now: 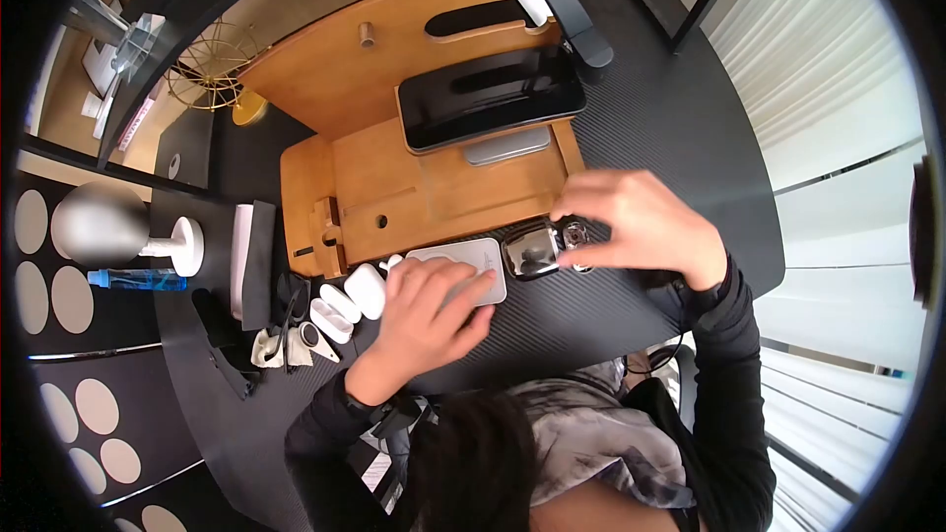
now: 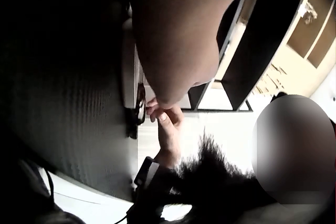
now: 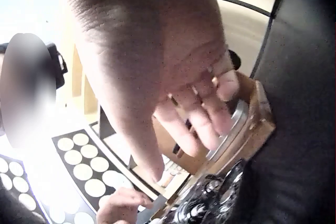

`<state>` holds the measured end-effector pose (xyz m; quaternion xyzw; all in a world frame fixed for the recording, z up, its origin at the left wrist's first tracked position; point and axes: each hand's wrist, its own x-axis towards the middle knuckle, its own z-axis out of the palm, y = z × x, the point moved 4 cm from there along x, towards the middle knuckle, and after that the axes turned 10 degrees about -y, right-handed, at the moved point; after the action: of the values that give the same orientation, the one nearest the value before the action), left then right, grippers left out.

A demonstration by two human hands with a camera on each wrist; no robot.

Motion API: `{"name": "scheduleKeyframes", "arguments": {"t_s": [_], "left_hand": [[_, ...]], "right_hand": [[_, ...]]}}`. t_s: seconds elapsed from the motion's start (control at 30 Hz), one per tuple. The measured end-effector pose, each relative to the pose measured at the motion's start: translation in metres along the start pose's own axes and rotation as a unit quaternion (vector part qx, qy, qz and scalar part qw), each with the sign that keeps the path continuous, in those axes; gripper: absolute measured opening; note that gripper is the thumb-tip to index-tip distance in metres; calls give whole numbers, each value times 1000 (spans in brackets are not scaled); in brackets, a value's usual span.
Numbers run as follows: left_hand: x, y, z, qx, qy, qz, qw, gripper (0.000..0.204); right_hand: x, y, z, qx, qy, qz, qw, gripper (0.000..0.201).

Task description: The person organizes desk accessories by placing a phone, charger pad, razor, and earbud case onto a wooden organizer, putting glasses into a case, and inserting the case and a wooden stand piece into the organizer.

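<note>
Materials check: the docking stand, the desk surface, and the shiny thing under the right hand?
Docking stand: looks like wood, honey-toned satin finish, faint grain. Desk surface: black with a fine woven pattern, likely carbon-fibre-look laminate or vinyl. Shiny watch-like item at the right hand: polished metal or glass by its mirror reflections; which one is unclear.

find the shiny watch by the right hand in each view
Head: the watch lies on the black desk, centre right, under the right hand's fingertips.
Left wrist: a dark sliver at the desk edge, centre left, probably the watch.
Right wrist: bottom centre, glossy watch.
Shared landmark: the wooden stand, seen also at.
</note>
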<state>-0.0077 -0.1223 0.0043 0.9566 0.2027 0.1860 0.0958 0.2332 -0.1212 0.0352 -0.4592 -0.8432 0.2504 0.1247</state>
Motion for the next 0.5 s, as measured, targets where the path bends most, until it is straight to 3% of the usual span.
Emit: {"name": "scheduleKeyframes", "arguments": {"t_s": [0.03,0.17,0.23,0.3,0.37,0.43,0.5], "left_hand": [[6,6,3,-1,0,-2,1000,52],[35,16,19,6,-32,-33,999,65],[44,11,28,-5,-85,-84,993,73],[47,10,32,-7,-91,-79,993,74],[48,10,33,-15,-82,-66,994,68],[47,9,31,-38,-85,-60,994,66],[46,8,31,-61,-85,-56,993,64]], "right_hand": [[-2,-6,5,-27,-48,37,998,40],[-6,-13,17,-46,-61,62,995,32],[-8,-10,17,-36,-64,64,995,29],[-8,-8,17,-20,-64,67,995,27],[-6,-8,8,29,35,32,998,25],[-2,-3,10,62,67,40,995,27],[0,3,9,150,168,-32,974,31]]}}
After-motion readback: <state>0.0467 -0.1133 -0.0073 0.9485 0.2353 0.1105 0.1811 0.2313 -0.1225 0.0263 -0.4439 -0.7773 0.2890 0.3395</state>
